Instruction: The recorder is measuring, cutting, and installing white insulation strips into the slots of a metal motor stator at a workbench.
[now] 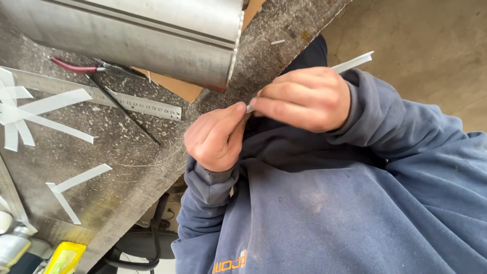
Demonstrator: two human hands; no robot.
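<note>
One steel duct (152,35) lay at eleven o'clock on the workbench (137,167), above one ruler (101,95) and several loose white strips (76,182). At centre, both fists curled knuckles-up, the right hand (304,99) and left hand (215,137) pinched shut on one thin metal strip (352,63), its free end pointing toward two o'clock.

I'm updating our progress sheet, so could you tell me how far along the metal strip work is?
Done: several cut, bent metal strips lie on the workbench by the steel ruler and red-handled snips. In hand: left hand and right hand pinch another strip. What is left cannot be told.
</note>
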